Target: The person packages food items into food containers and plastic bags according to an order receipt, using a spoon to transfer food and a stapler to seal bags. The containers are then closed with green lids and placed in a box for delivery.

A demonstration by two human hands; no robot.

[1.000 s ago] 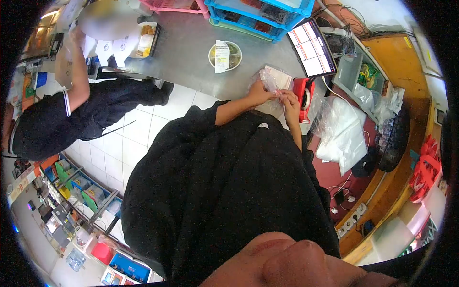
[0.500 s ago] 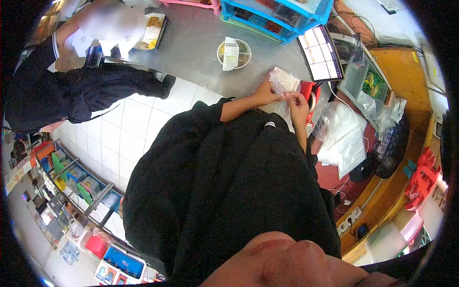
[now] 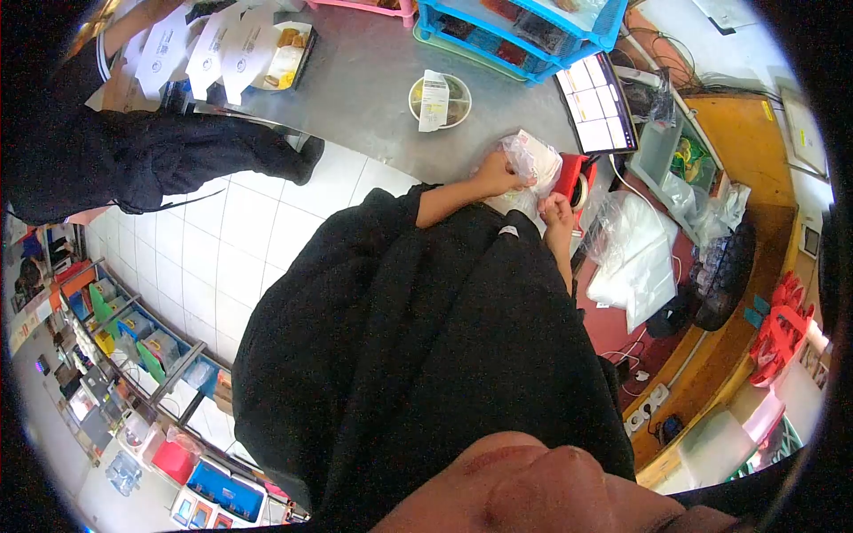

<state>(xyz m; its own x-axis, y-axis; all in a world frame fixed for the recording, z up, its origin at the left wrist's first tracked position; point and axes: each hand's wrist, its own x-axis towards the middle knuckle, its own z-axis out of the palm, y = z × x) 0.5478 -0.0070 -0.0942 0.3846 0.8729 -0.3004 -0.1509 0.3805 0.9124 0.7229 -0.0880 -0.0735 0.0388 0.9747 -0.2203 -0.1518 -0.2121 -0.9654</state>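
At the counter's near edge lies a clear plastic bag point(image 3: 531, 169) with a white box or paper inside it. My left hand point(image 3: 498, 174) is closed on the bag's left side, fingers bunched in the film. My right hand point(image 3: 557, 213) is pinched at the bag's lower right, beside the red tape dispenser point(image 3: 569, 178); whatever is between its fingertips is too small to make out. Behind the bag stands a round bowl of food point(image 3: 458, 104) with a white paper slip point(image 3: 434, 99) lying across it.
Blue stacked baskets point(image 3: 524, 40) stand at the back, with a tablet screen point(image 3: 597, 102) to their right. White plastic bags point(image 3: 635, 262) lie at the right. Another person in dark clothes point(image 3: 169, 155) stands at the left by open food boxes point(image 3: 284, 58).
My hands have moved apart; the right one dropped slightly down and right. The bag appears more bunched around its contents. The other person has leaned back, exposing the open boxes.
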